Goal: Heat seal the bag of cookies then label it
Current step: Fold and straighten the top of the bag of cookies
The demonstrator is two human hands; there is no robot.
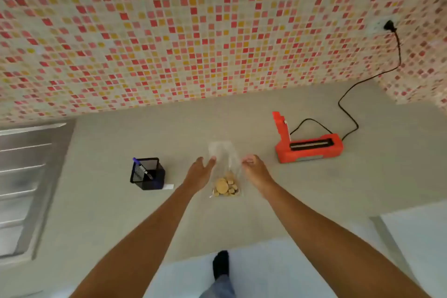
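Note:
A clear plastic bag lies on the beige counter, its open end toward the wall and several cookies bunched at its near end. My left hand lies at the bag's left edge with straight fingers touching it. My right hand is at the right edge, fingertips curled and pinching the plastic. The orange heat sealer stands to the right with its lid raised. A white label lies beside a black mesh pen holder that holds a blue pen.
The sealer's black cord runs to a wall socket at the right. A steel sink drainboard is at the left. The counter's front edge is near me, with the floor and my foot below.

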